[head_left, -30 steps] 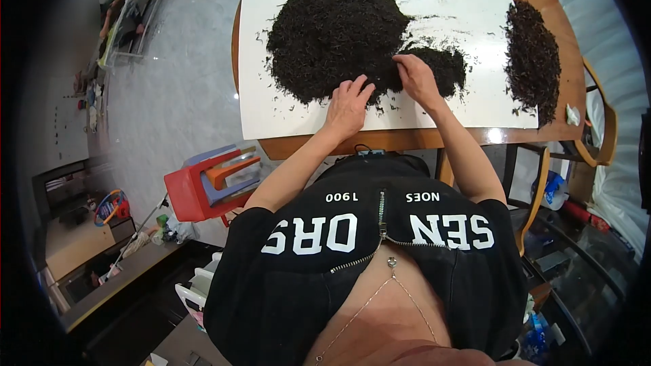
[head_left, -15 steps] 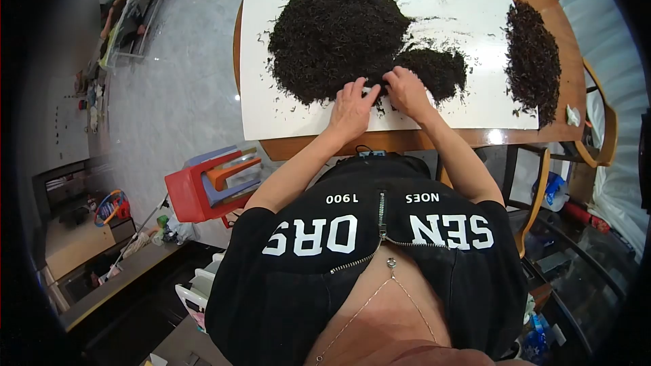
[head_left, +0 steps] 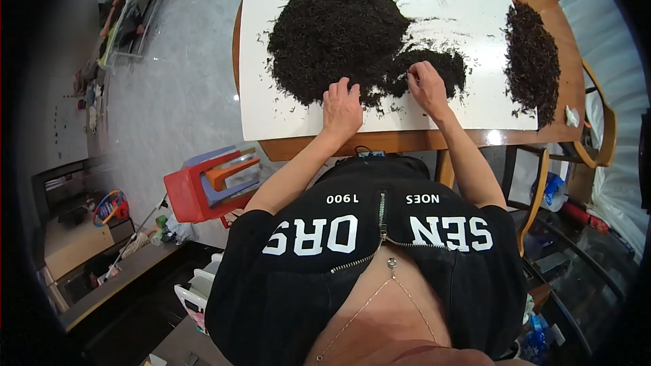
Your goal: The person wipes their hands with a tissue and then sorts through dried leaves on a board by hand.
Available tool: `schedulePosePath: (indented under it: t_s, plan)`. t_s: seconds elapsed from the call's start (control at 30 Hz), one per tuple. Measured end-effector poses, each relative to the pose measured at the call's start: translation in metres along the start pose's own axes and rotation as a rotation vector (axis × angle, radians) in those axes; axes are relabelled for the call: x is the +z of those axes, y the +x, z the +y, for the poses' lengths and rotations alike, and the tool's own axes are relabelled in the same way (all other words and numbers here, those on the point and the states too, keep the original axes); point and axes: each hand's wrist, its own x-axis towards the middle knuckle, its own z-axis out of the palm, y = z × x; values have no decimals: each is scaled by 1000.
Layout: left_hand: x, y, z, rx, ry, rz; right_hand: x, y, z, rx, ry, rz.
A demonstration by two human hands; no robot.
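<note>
A large heap of dark dried tea leaves (head_left: 339, 34) covers the left part of a white board (head_left: 475, 27). My left hand (head_left: 343, 110) lies at the heap's near edge with its fingers apart and slightly bent, fingertips touching the leaves. To the right, my right hand (head_left: 428, 89) is over a smaller pile of tea leaves (head_left: 447, 68), thumb and fingers pinched together. Whatever is between those fingertips is too small to make out. Loose bits of leaf are scattered around both piles.
The board lies on a wooden table (head_left: 298, 148). A third, browner pile of leaves (head_left: 533, 61) straddles the board's right edge. Beside it lies a crumpled white tissue (head_left: 572, 116). Stacked plastic stools (head_left: 186, 193) stand on the floor at left; a wooden chair (head_left: 603, 115) is at right.
My hands were close together at the heap's near edge. The right hand has moved right to the smaller pile; the left has shifted slightly left, away from it.
</note>
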Motion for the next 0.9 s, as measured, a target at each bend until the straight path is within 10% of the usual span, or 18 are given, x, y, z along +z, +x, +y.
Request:
schedulePosePath:
  t_s: [0.9]
  plan:
    - [-2,-21,-15,-43,-87,10,14,19,4,-139,-87,-52]
